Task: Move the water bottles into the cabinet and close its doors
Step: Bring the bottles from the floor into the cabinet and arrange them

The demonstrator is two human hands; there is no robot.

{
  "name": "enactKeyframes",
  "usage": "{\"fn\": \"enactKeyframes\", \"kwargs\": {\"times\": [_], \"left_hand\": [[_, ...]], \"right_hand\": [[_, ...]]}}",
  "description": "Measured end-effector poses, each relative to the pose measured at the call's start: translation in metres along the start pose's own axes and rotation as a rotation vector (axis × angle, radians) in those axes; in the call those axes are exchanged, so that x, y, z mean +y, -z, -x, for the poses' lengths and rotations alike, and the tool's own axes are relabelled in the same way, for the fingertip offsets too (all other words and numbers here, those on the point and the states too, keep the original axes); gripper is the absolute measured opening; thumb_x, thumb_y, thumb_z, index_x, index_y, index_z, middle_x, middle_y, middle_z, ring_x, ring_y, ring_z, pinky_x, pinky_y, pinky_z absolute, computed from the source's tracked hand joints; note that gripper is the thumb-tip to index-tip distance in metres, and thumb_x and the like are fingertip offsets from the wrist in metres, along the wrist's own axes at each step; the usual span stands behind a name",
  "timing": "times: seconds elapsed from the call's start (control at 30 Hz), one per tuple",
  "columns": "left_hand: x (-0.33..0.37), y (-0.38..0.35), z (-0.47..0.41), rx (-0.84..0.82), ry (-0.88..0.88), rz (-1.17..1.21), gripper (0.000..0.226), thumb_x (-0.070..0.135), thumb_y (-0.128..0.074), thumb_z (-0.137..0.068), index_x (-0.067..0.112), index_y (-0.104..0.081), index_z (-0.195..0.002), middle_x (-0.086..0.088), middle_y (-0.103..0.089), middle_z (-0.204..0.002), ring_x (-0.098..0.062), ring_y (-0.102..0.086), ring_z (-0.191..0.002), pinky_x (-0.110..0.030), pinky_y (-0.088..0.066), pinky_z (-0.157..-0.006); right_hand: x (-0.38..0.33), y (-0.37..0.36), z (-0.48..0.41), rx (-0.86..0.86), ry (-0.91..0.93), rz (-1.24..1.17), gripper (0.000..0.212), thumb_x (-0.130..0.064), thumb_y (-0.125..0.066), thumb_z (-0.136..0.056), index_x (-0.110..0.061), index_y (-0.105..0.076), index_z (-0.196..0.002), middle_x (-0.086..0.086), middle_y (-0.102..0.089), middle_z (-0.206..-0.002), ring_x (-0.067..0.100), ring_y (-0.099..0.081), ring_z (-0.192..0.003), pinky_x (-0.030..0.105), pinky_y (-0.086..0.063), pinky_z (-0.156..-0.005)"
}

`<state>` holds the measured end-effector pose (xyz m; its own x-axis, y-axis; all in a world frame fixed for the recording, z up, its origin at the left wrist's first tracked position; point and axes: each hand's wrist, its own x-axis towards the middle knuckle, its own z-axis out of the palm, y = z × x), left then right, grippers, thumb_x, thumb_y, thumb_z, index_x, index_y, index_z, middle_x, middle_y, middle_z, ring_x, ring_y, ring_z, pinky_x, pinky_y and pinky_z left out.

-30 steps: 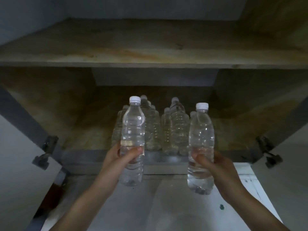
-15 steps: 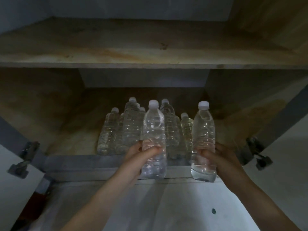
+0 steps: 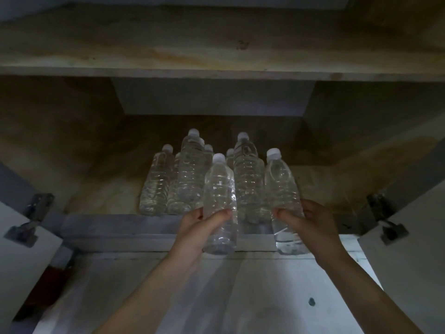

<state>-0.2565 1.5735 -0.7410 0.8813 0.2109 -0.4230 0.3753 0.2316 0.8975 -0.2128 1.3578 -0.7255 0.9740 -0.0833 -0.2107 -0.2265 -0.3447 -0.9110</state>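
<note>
- Left hand (image 3: 202, 225): fingers and thumb wrapped round the lower half of the first bottle (image 3: 219, 189), clear, white cap up, held upright.
- Right hand (image 3: 310, 222): same wrap on the second bottle (image 3: 281, 186), beside the first, not touching it.
- Both bases sit in front of the cabinet lip (image 3: 120, 227); contact cannot be told.
- Just beyond the hands: stored bottles (image 3: 190, 169) upright on the cabinet floor, clustered ahead and to the left.
- Outward either side: left door (image 3: 21, 249) and right door (image 3: 409, 261) swung open.
- Above: wooden shelf (image 3: 216, 44).

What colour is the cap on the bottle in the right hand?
White; the cap shows best in the head view.
</note>
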Motion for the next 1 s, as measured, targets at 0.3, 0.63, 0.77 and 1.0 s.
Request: {"fn": "enactKeyframes", "kwargs": {"times": [0.3, 0.63, 0.77, 1.0], "left_hand": [[0.0, 0.002, -0.007, -0.001, -0.01, 0.102, 0.034, 0.021, -0.084, -0.07, 0.007, -0.075, -0.1, -0.017, -0.076, -0.095, -0.028, -0.071, -0.088, -0.042, -0.057, -0.085], [-0.03, 0.013, 0.005, 0.094, -0.135, 0.127, 0.069, 0.005, -0.089, -0.057, 0.01, -0.06, -0.119, -0.003, -0.073, -0.107, -0.01, -0.07, -0.094, -0.02, -0.052, -0.079], [-0.035, 0.018, 0.007, 0.092, -0.197, 0.063, 0.062, 0.0, -0.087, -0.061, 0.01, -0.063, -0.117, 0.002, -0.074, -0.101, -0.002, -0.07, -0.086, -0.011, -0.051, -0.069], [-0.025, 0.014, -0.004, 0.16, -0.238, 0.12, 0.067, 0.004, -0.085, -0.068, 0.008, -0.06, -0.13, -0.006, -0.068, -0.123, -0.017, -0.063, -0.117, -0.031, -0.05, -0.102]], "right_hand": [[0.0, -0.013, -0.006, 0.019, 0.074, -0.008, 0.018, -0.031, -0.081, -0.078, -0.026, -0.068, -0.088, -0.016, -0.07, -0.081, 0.001, -0.066, -0.073, 0.007, -0.04, -0.052], [0.012, -0.013, 0.01, 0.041, 0.184, -0.043, 0.027, -0.026, -0.082, -0.076, -0.028, -0.064, -0.096, -0.022, -0.067, -0.086, -0.007, -0.067, -0.074, -0.002, -0.041, -0.053], [0.022, -0.015, 0.023, 0.052, 0.209, -0.092, 0.045, -0.018, -0.084, -0.073, -0.03, -0.062, -0.111, -0.023, -0.066, -0.101, -0.012, -0.064, -0.085, -0.002, -0.043, -0.061], [0.012, -0.012, 0.01, 0.092, 0.231, -0.113, 0.04, -0.008, -0.08, -0.078, -0.028, -0.068, -0.11, -0.027, -0.069, -0.089, -0.015, -0.065, -0.079, 0.0, -0.044, -0.058]]}}
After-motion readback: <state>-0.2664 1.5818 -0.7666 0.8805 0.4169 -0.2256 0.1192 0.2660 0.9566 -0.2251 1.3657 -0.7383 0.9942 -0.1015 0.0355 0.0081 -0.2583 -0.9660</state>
